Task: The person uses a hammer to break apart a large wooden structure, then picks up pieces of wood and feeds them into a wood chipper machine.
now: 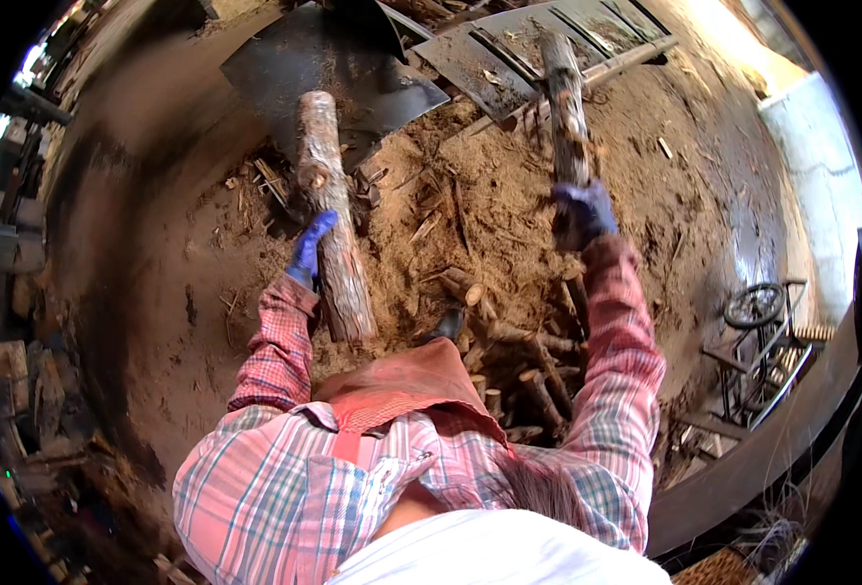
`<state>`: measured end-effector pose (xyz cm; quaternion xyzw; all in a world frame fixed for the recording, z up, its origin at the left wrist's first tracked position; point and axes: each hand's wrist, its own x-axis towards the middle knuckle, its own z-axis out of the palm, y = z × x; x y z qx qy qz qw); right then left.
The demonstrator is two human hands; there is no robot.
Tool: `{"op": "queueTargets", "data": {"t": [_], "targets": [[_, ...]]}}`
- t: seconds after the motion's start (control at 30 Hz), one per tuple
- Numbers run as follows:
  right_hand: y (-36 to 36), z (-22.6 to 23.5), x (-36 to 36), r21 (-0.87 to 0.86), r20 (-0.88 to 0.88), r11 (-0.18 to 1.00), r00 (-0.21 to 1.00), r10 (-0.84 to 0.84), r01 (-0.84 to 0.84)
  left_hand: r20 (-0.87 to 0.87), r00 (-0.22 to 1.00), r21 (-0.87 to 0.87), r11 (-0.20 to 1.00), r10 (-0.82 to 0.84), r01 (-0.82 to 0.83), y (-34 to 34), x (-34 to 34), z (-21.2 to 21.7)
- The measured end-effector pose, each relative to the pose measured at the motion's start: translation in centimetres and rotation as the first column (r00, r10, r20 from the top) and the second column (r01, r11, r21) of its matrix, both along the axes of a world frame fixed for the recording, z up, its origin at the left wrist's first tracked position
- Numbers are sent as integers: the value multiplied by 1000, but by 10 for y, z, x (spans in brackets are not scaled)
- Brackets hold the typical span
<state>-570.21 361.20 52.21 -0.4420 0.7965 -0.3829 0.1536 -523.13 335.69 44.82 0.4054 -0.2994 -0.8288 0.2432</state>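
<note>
My left hand [311,248], in a blue-purple glove, grips a thick barked log [325,185] from its left side, with the thumb lying along the bark. That log slants lengthwise away from me, its near end beside my red apron [411,385]. On the right, my gloved right hand [587,214] is closed round the near end of a second log [564,107], slightly smeared by motion. The far part of this log reaches over a slotted metal plate [509,68]. Beneath both hands lies sawdust [489,185] with bark strips.
A dark curved metal sheet [275,73] stands beyond the left log. Several short logs [538,390] are piled close by my right forearm. A wheeled metal frame [754,306] stands at the right, near a pale wall [821,146]. Scrap wood [7,361] lines the far left.
</note>
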Motion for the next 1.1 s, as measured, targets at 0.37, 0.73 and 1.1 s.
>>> {"op": "queueTargets", "data": {"t": [0.37,0.73,1.1], "targets": [[-130,-34,-219,524,-745,688,661,85,502,-1,981,-89,978,192,-191,-14,-95,-38],[-116,21,120,-33,817,812,452,357,-582,-262,914,141,949,311,-282,-34,-203,14],[-202,-32,93,-82,919,988,394,25,130,-47,997,-47,996,69,-72,-27,-276,41]]}}
